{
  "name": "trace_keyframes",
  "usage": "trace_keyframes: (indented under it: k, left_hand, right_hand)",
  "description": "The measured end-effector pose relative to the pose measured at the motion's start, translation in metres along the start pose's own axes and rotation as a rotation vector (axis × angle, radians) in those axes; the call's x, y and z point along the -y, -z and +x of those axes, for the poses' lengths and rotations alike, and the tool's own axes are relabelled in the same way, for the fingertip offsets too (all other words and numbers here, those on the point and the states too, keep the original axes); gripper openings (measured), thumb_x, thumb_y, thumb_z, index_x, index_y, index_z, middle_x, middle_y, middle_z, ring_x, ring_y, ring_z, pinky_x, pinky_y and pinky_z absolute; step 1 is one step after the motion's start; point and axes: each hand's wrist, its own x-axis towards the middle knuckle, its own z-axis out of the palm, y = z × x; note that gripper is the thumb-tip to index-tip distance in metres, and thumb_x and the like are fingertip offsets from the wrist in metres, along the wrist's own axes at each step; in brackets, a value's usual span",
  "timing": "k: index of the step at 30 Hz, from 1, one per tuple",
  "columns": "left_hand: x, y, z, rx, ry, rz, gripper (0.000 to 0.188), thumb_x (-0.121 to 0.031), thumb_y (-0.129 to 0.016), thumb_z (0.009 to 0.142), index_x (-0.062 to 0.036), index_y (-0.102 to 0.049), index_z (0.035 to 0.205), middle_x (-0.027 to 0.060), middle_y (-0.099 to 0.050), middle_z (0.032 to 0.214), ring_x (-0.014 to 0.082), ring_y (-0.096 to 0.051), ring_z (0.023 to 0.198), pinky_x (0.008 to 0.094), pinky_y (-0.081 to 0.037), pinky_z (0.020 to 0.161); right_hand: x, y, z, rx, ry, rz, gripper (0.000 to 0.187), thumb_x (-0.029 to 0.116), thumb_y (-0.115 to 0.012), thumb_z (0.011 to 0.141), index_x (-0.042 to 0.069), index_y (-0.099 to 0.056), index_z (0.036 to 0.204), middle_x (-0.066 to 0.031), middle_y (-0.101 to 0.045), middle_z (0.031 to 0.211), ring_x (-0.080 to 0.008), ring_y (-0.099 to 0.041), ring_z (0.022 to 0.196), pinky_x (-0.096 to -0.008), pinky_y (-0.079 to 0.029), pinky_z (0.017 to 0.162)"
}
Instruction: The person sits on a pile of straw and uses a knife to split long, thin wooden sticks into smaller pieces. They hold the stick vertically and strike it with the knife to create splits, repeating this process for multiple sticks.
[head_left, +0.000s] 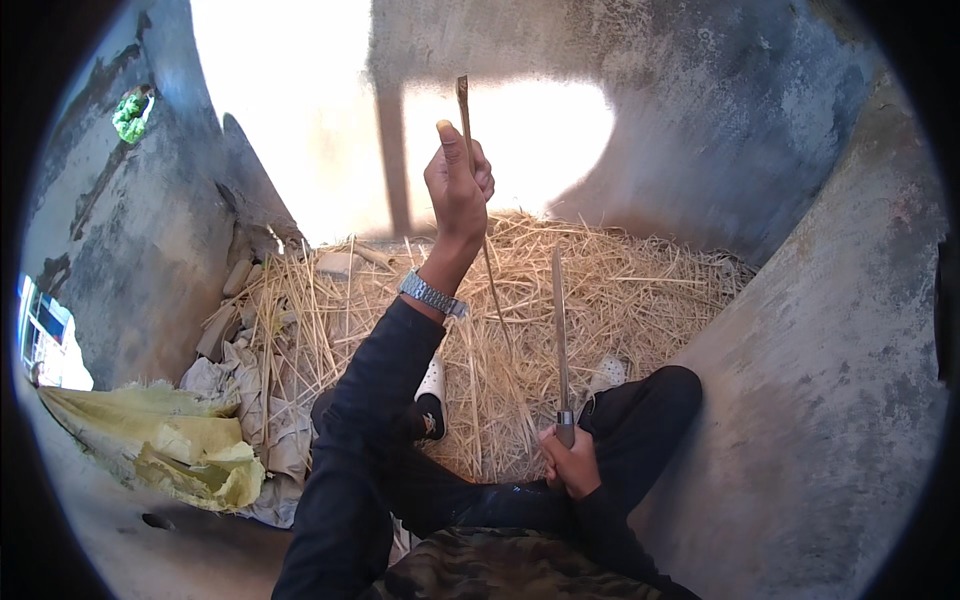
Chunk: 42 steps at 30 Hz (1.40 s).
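Left hand (458, 180) raised high at centre frame, fist clenched round a thin brown strip (464, 110), thumb up; the strip is slender, pale brown, prob. a sliver of cane or bamboo, its top end poking above the fist and its lower length trailing down past the wrist toward the straw. Arm stretched up & away from the body in a dark sleeve, metal-link wristwatch (432, 294) at the cuff. Right hand (570, 462) low, near the lap, gripping the handle of a long knife (560, 330); narrow grey blade stands upright, tip up, just right of the hanging strip, apart from it. Right forearm bent in close to the body, also in dark sleeve. Legs in dark trousers folded on the ground, a white-and-black shoe (432, 395) showing betw. the arm & knee. Beyond: a heap of dry yellow straw (620, 290) filling the corner of rough grey concrete walls (800, 380), sunlit patch on the far wall. At left, crumpled yellow & grey sacks (190, 440) lie on the floor beside the straw; a green bundle (130, 115) sits high on the left wall.
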Motion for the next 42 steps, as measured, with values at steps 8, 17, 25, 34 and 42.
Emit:
trace_keyframes:
  k: [8,17,25,34,42]
  left_hand:
    - [-0.017,-0.011,0.01,-0.009,-0.056,0.05,0.052,-0.055,-0.044,0.096,-0.0195,-0.031,0.06,-0.0089,-0.025,0.051,0.0025,-0.021,0.041,0.0211,-0.016,0.037]
    - [0.012,0.002,0.008,-0.308,-0.065,-0.052,0.055,-0.062,-0.047,0.092,-0.0184,-0.03,0.063,-0.0075,-0.021,0.05,0.0035,-0.022,0.042,0.0214,-0.016,0.037]
    - [0.029,0.014,0.013,-0.306,-0.029,-0.093,0.059,-0.069,-0.039,0.091,-0.017,-0.03,0.064,-0.006,-0.02,0.048,0.0089,-0.018,0.043,0.0265,-0.016,0.044]
    - [0.031,-0.008,0.019,-0.212,-0.065,0.018,0.058,-0.064,-0.039,0.094,-0.0185,-0.026,0.061,-0.0068,-0.018,0.05,0.0086,-0.016,0.044,0.0266,-0.016,0.045]
    - [0.034,-0.018,0.022,-0.118,-0.074,0.027,0.057,-0.063,-0.039,0.095,-0.0183,-0.027,0.061,-0.0077,-0.018,0.05,0.0081,-0.015,0.044,0.0255,-0.016,0.044]
  right_hand:
    - [-0.003,-0.022,0.012,0.061,-0.068,-0.046,0.019,0.016,-0.065,0.088,0.003,-0.051,0.085,0.0003,-0.048,0.053,-0.0082,-0.045,0.037,-0.0249,-0.037,0.035]
    - [0.033,-0.118,0.044,0.14,0.143,0.051,0.015,0.011,-0.059,0.088,0.001,-0.048,0.088,-0.0033,-0.05,0.058,-0.0121,-0.047,0.041,-0.0278,-0.038,0.039]
    - [-0.023,-0.095,0.082,-0.063,0.393,-0.338,0.014,0.009,-0.06,0.08,-0.002,-0.054,0.087,-0.0132,-0.056,0.064,-0.0217,-0.058,0.058,-0.0343,-0.045,0.056]
    - [0.047,-0.089,0.061,-0.066,0.321,-0.416,0.015,0.007,-0.059,0.08,-0.001,-0.055,0.092,-0.0117,-0.057,0.066,-0.0193,-0.058,0.06,-0.0327,-0.046,0.059]
    - [-0.027,-0.03,0.061,-0.038,-0.356,-0.273,0.022,0.011,-0.059,0.08,-0.002,-0.056,0.098,-0.0122,-0.059,0.069,-0.0213,-0.059,0.061,-0.0352,-0.046,0.059]
